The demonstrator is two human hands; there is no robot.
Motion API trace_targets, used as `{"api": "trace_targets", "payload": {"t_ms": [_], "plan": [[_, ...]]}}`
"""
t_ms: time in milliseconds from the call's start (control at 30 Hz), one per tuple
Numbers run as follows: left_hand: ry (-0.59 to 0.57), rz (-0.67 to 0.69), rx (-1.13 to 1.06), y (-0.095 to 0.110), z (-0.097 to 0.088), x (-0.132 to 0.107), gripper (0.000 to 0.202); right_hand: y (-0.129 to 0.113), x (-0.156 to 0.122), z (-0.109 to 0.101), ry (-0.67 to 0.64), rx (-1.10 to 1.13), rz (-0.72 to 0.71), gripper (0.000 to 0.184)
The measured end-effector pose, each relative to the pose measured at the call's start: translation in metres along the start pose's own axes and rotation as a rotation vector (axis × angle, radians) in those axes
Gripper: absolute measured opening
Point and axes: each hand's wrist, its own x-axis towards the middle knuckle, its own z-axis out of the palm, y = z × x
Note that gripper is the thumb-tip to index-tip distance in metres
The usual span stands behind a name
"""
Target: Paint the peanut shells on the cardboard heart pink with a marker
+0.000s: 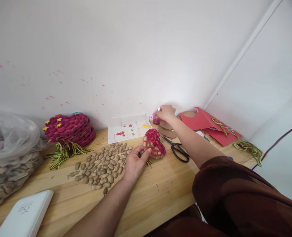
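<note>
My left hand [137, 161] is closed on the lower left edge of a peanut-covered disc [155, 144], tilted up from the table. Its upper and right peanuts are wet with magenta paint, while those at the left and bottom are bare tan. A green fringe pokes out below it. Further back, my right hand [167, 113] pinches what looks like a paintbrush [159, 109], of which only the white end shows. Below those fingers stands a small clear jar of magenta paint [156, 119]. The brush's tip is hidden.
Loose peanuts [103, 168] spread left of my left hand. Behind them are stacked painted discs [69, 130] and a sticker sheet [113, 131]. Black scissors [179, 151], cardboard circles [169, 131] and red card [197, 121] lie right. A peanut bag [14, 177] and power bank [24, 212] sit left.
</note>
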Motion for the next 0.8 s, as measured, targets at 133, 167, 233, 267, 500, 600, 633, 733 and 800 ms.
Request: {"api": "trace_targets", "payload": {"t_ms": [133, 167, 233, 267, 500, 600, 633, 733, 800], "plan": [[0.011, 0.000, 0.001, 0.000, 0.000, 0.000, 0.038, 0.002, 0.002, -0.006, -0.002, 0.012, 0.010, 0.029], [0.016, -0.001, -0.004, -0.001, 0.000, 0.000, 0.038, 0.002, 0.002, -0.007, -0.002, 0.017, 0.010, 0.029], [0.022, -0.007, -0.015, -0.002, 0.000, 0.000, 0.039, 0.004, 0.001, -0.010, 0.012, 0.020, 0.005, 0.031], [0.020, -0.010, -0.022, -0.003, 0.000, 0.000, 0.039, 0.005, 0.001, -0.011, 0.021, 0.019, -0.002, 0.031], [0.038, 0.009, -0.002, 0.000, 0.001, 0.000, 0.039, 0.007, -0.008, -0.013, 0.058, -0.026, -0.058, 0.026], [0.043, 0.015, -0.005, 0.000, 0.001, 0.001, 0.039, 0.005, -0.010, -0.013, 0.058, -0.030, -0.083, 0.025], [0.047, 0.014, -0.009, 0.000, 0.002, 0.001, 0.040, 0.004, -0.010, -0.013, 0.057, -0.026, -0.086, 0.026], [0.059, 0.011, -0.009, 0.000, 0.002, 0.001, 0.039, 0.003, -0.011, -0.013, 0.067, -0.017, -0.094, 0.024], [0.062, 0.012, -0.004, -0.001, 0.002, 0.001, 0.039, 0.003, -0.012, -0.015, 0.081, -0.006, -0.092, 0.022]]}}
